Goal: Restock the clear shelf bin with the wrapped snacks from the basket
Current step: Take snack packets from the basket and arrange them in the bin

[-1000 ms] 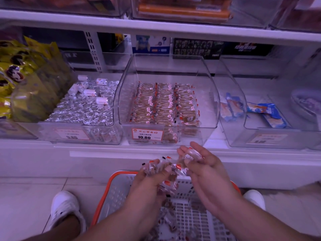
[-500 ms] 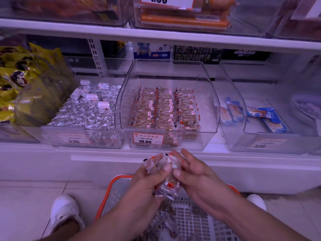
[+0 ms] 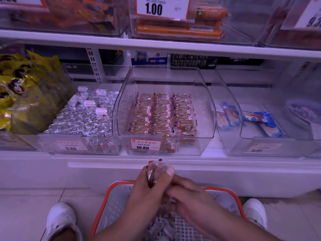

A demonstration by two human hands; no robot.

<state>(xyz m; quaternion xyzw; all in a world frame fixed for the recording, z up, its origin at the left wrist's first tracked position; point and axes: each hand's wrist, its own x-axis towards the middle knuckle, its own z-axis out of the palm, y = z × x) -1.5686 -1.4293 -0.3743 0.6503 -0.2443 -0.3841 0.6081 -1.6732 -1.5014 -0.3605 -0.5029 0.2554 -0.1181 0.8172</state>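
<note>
Hands meet above the orange-rimmed basket [image 3: 225, 190] in the head view, the only view given. The left hand [image 3: 147, 190] has its grip clamped round a small bundle of wrapped snacks [image 3: 157, 169], thumb pressed on top. The right hand [image 3: 189, 193] lies against it, fingers curled at the bundle's lower end, seemingly squaring it up. More snacks lie loose in the basket. The clear shelf bin [image 3: 165, 108] stands straight ahead, above the hands, partly filled with neat rows. The step looks like gathering a handful; next, the bundle must be lifted over the bin's low front lip and laid in line with the rows.
</note>
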